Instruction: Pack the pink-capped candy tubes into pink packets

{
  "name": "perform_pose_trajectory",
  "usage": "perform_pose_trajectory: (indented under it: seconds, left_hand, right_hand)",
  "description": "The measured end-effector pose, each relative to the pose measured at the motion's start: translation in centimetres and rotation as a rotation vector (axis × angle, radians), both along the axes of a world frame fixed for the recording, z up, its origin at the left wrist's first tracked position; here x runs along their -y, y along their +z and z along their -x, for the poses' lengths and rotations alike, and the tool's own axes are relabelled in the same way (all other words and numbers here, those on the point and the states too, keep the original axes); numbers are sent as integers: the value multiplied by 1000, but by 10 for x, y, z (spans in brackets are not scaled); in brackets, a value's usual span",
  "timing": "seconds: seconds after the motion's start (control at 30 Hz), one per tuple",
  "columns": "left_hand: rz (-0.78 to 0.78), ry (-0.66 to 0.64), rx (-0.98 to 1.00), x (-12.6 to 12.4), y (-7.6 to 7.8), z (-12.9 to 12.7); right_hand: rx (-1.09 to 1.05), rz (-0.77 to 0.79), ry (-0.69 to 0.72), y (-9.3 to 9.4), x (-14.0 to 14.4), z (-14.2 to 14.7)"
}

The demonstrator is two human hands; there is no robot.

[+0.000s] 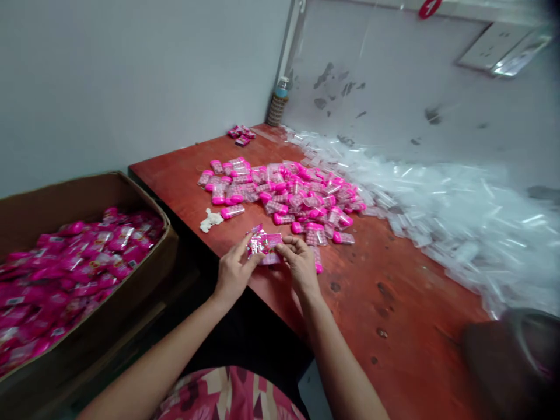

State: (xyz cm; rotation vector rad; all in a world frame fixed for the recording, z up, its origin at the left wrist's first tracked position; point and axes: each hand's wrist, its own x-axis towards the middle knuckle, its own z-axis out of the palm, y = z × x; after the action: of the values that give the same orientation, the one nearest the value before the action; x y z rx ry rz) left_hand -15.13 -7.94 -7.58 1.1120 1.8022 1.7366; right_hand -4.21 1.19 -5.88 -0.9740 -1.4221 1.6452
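Both my hands meet at the near edge of the red table, fingers closed on pink printed wrappers [272,248]. My left hand [236,265] pinches the crumpled, shiny left part, which may be more than one wrapper. My right hand [300,262] grips the flatter right end between thumb and fingers. Just beyond lies a pile of small clear candy containers [289,189] with bright pink caps and pale beads inside. One such container pokes out beside my right fingers. A torn white scrap [210,220] rests left of the pile.
On the left, a cardboard box [168,224] holds many filled pink packets [87,256]. Clear plastic pieces [437,210] are heaped along the wall at right. A bottle [278,102] stands in the far corner near pink wrappers [241,134]. A dark round container [511,350] sits at front right.
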Motion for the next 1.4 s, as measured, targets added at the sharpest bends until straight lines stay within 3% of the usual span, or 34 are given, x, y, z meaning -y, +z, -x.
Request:
perform_pose_trajectory:
  seconds: [0.1, 0.17, 0.23, 0.33, 0.4, 0.5, 0.6, 0.67, 0.73, 0.8, 0.9, 1.0, 1.2, 1.4]
  left_hand:
    - [71, -162, 527, 4, 7, -2]
    - [103, -239, 723, 5, 9, -4]
    - [144, -220, 801, 5, 11, -6]
    - [211, -152, 837, 5, 14, -9]
    - [227, -114, 877, 5, 16, -11]
    - [212, -73, 983, 5, 18, -15]
    - [167, -24, 1105, 3, 16, -17]
    - [130, 21, 1186, 1, 15, -17]
    - [87, 75, 1258, -1, 14, -16]
    - [48, 102, 1311, -3, 14, -16]
    - [19, 98, 1356, -5, 15, -18]
    - [10, 79, 1367, -6, 17, -21]
    - [-65, 32, 1319, -5, 23, -30]
    - [-46, 82, 1293, -5, 21, -28]
  right_hand:
    - [-11, -5, 59, -1, 8, -1]
    - [53, -89, 143, 0, 10, -7]
    - [221, -305, 202, 5, 2, -20]
    - [633, -855, 291, 17, -28, -52]
    - [911, -1175, 473, 24, -52, -74]
    - [1127, -1397, 678, 26, -80, -100]
    - [1156, -1464, 686, 20, -90, -115]
    - [1130, -1415, 593, 16, -84, -118]
    - [1076, -1226, 436, 13, -65, -115]
    - [952, -885, 256, 14, -36, -106]
    - [550, -356, 233, 17, 17, -84]
    - [315, -73, 211, 16, 54, -61]
    - [206, 53, 132, 9, 66, -40]
    - [187, 24, 70, 7, 72, -39]
